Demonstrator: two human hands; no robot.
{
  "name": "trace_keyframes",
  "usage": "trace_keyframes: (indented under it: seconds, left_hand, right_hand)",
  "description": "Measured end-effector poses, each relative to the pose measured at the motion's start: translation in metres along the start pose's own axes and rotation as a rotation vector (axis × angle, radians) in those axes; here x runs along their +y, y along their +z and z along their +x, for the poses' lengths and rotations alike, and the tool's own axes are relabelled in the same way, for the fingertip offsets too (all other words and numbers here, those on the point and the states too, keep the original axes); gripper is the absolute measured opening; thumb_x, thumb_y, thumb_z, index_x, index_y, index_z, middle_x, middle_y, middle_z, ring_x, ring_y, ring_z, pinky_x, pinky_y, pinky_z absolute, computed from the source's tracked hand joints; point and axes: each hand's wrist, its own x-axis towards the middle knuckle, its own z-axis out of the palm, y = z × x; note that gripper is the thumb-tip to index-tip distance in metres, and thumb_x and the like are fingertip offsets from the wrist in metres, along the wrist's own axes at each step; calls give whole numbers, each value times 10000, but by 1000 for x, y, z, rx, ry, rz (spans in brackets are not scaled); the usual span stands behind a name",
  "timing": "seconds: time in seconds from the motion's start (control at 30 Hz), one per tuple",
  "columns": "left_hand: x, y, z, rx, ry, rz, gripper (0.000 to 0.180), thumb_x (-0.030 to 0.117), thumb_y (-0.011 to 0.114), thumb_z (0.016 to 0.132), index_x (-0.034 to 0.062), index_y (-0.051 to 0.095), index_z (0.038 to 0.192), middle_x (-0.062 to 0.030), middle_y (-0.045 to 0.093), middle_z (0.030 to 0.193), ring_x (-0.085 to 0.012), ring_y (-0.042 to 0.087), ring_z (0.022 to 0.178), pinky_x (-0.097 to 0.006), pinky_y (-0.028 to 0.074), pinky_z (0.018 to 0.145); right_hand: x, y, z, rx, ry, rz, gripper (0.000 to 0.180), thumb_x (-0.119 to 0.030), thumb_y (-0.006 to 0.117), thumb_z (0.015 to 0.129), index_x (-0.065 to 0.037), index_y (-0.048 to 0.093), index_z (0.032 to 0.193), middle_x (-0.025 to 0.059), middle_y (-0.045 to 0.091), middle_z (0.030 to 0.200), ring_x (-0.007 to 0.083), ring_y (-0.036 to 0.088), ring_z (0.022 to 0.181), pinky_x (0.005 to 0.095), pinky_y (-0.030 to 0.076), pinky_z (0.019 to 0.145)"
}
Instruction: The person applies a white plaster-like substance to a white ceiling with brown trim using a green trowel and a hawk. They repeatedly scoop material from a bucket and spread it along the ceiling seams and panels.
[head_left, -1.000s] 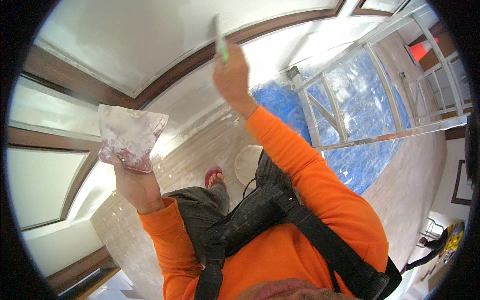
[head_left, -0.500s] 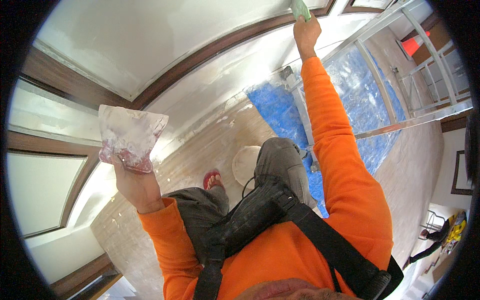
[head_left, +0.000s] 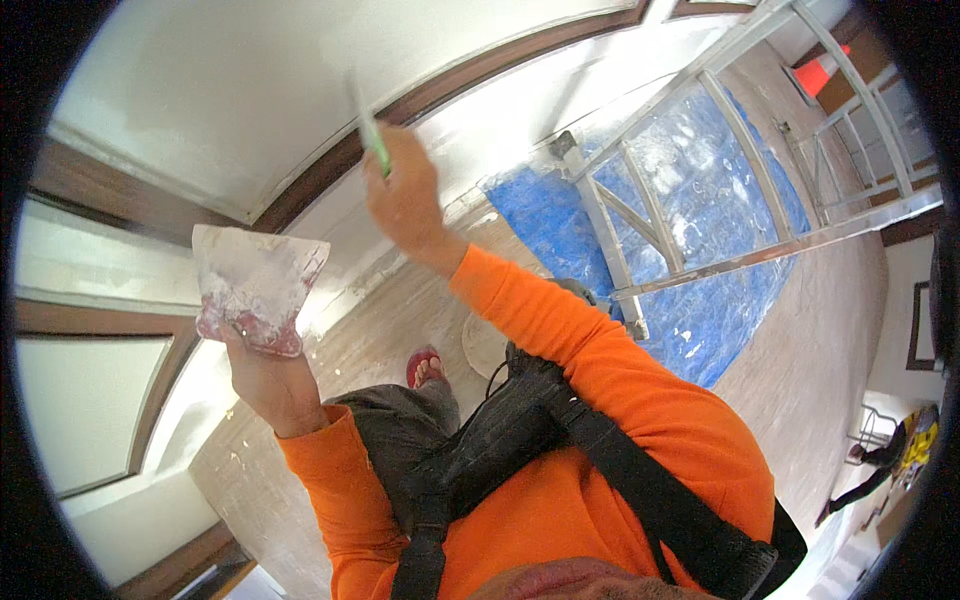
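Note:
My left hand (head_left: 272, 388) is closed on a flat, flared spreader (head_left: 256, 272), its broad face smeared with whitish putty and its lower part reddish. It is held up at the left, in front of the wall's brown moulding (head_left: 130, 190). My right hand (head_left: 408, 195) is closed around a thin green tool (head_left: 371, 137) that looks like a putty knife. Its blade is blurred and points up toward the off-white wall panel (head_left: 250, 90). The tool appears apart from the spreader; whether its tip touches the panel, I cannot tell.
On the right, a metal ladder or scaffold frame (head_left: 725, 265) stands over a white-spotted blue sheet (head_left: 540, 220). A round pale lid or bucket (head_left: 482, 345) is on the floor by my legs. Farther off are an orange cone (head_left: 815, 75) and another person (head_left: 880, 465) at the right edge.
My right hand has swung left and nearer with the green tool, from far along the wall to near the spreader. My left hand and the spreader have barely shifted.

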Motion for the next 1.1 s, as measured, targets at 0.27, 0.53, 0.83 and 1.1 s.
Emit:
trace_keyframes:
  seconds: [0.27, 0.53, 0.83, 1.1]
  left_hand:
    - [-10, -19, 10, -31, 67, 180, 456, 279, 394, 1053, 58, 365, 1451, -122, 462, 1406, -271, 472, 1263, -449, 414, 1055]
    - [-1, -12, -6, -15, 108, 498, 456, 273, 437, 1041, 52, 394, 1438, -111, 455, 1431, -261, 465, 1275, -412, 448, 1015]
    - [-2, -14, -4, -2, -20, 57, 472, 261, 437, 1037, 39, 371, 1448, -132, 449, 1453, -284, 457, 1307, -434, 385, 1084]
    - [-22, -90, 39, -112, 43, 42, 449, 115, 507, 997, -32, 403, 1408, -163, 503, 1400, -250, 522, 1234, -351, 439, 1028]
  right_hand:
    - [5, -69, -24, -210, 760, 827, 261, -137, 610, 919, -9, 613, 1146, 82, 661, 1061, 196, 653, 807, 308, 553, 688]
    - [121, -176, 58, 288, 611, 479, 219, -120, 605, 902, 40, 657, 1042, 118, 679, 961, 189, 656, 783, 332, 557, 629]
    - [205, -249, 248, 554, 175, 231, 258, -14, 529, 907, 72, 619, 1134, 128, 668, 943, 184, 650, 683, 312, 537, 576]
    - [284, -276, 285, 560, 146, -285, 241, -101, 609, 874, 52, 654, 1054, 103, 662, 804, 188, 628, 642, 326, 509, 596]
